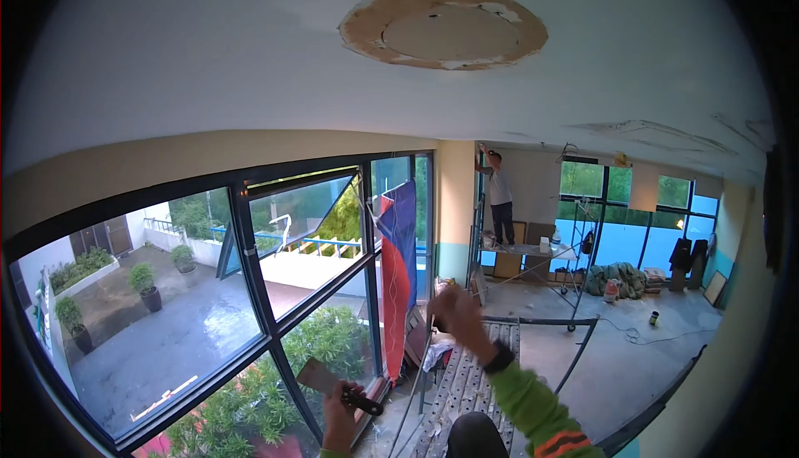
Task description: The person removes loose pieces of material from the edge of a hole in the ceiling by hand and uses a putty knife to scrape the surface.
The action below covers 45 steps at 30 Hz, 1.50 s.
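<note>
My left hand [339, 425] is low in the view, closed on a putty knife [363, 401] with a broad metal blade and a black handle. The blade points up and left, in front of the window. Higher and to the right, my right hand [456, 315] is raised above the scaffold platform, a dark band at its wrist. Motion smears its fingers, and whether they hold anything is hidden. Overhead, the white ceiling [250, 67] has a round brown patch [445, 33] with a cut circle and rough white edges. Neither hand touches it.
I am on a perforated metal scaffold platform [478, 370] with a rail [558, 321] at its far end. Tall black-framed windows [275, 345] run along the left, beside a red and blue cloth [398, 275]. Farther off, a person [500, 196] stands on another platform, near a green heap [616, 280].
</note>
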Available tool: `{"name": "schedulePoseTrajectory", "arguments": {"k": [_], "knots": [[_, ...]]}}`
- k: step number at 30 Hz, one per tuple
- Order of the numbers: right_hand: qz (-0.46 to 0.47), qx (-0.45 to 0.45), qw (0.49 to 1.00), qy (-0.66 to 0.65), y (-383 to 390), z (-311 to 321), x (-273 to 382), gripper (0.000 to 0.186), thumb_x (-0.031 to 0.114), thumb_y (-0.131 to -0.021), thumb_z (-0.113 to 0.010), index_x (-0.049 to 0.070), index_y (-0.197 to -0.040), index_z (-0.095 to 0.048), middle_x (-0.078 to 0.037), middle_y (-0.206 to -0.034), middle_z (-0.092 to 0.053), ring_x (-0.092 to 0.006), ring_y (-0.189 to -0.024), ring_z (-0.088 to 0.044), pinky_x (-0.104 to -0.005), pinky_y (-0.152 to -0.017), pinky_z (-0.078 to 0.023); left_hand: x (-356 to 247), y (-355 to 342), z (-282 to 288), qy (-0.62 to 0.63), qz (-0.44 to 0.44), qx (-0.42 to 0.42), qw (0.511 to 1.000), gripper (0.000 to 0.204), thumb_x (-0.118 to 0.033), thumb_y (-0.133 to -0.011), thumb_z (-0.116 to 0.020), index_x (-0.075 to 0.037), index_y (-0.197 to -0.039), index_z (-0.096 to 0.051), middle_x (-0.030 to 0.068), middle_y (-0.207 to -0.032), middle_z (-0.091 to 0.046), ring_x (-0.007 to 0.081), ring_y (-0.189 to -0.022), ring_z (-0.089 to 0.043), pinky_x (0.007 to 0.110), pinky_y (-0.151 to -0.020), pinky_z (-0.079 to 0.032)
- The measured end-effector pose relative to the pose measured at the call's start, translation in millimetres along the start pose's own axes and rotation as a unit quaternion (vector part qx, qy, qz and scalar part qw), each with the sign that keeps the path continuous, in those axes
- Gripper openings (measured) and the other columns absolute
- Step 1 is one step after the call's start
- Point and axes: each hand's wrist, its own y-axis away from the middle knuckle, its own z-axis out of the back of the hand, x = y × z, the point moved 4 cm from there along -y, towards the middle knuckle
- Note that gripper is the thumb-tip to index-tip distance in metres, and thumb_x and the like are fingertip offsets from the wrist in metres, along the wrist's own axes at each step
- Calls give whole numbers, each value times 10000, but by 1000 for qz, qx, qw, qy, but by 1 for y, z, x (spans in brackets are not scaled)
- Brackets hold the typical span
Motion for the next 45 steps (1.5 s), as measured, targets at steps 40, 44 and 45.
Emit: {"name": "schedulePoseTrajectory", "arguments": {"k": [40, 44, 45], "knots": [[458, -443, 737, -226, -145, 34, 320, 43, 19, -844, -611, 6, -845, -570, -55, -739, -597, -146, -667, -575, -282, -687, -485, -24, -10, 70, 90, -23, -90, 992, 201, -227, -974, -464, -32, -962, -512, 114, -837, -594, 279, -744, -615, 436, -681, -535], [435, -433, 743, -268, -142, 39, 318, 43, 22, -853, -613, 10, -846, -573, -51, -736, -591, -131, -685, -577, -262, -691, -481, -24, -9, 69, 82, -20, -99, 991, 200, -229, -971, -470, -34, -962, -513, 114, -841, -595, 280, -748, -613, 441, -684, -533], [417, -421, 748, -299, -141, 41, 318, 49, 40, -861, -620, 8, -858, -581, -51, -746, -601, -120, -696, -580, -251, -693, -479, -24, -9, 69, 81, -20, -99, 992, 200, -229, -971, -470, -34, -962, -513, 114, -841, -595, 280, -748, -613, 441, -684, -533]]}}
